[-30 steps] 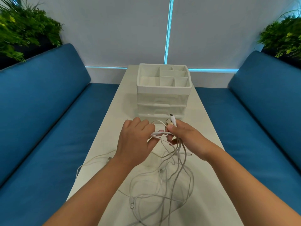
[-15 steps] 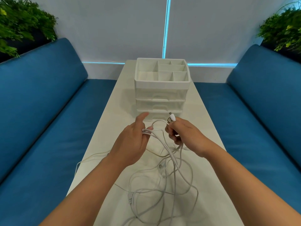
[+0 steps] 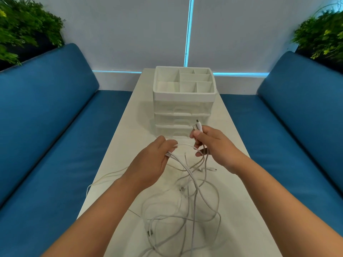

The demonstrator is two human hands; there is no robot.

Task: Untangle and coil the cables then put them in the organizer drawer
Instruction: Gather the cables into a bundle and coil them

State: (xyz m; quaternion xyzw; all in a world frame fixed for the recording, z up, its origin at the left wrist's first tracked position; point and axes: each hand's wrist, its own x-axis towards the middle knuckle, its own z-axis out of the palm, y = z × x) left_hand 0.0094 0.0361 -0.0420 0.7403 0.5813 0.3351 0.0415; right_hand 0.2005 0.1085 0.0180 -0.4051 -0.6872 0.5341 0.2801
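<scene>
Over the table: both hands are raised above the white table (image 3: 118, 145), just in front of the organizer (image 3: 184, 101) that stands toward its far edge.
Right hand: the right hand (image 3: 213, 145) has its fingers curled round a bunch of strands, and two connector plugs (image 3: 197, 126) stick up out of the top of the fist.
Left hand: the left hand (image 3: 154, 160) pinches several strands between thumb and fingers; the fingertips are folded under, so exactly how many it holds I cannot tell.
Cables: the cables (image 3: 185, 206) hang from both hands and sprawl in crossing white and grey loops over the near half of the table; one thin strand trails off toward the left edge.
Drawers: all three clear drawers look closed, and the divided tray on top holds nothing I can make out.
Stage: untangling is barely begun, I'd say; nothing is coiled.
Risk: pulling the hands apart now could cinch the crossings below into a tight knot.
Risk: the strand by the left edge could slide off and drag more with it.
Risk: a loop could snag a loose plug lying in the pile and jerk it.
</scene>
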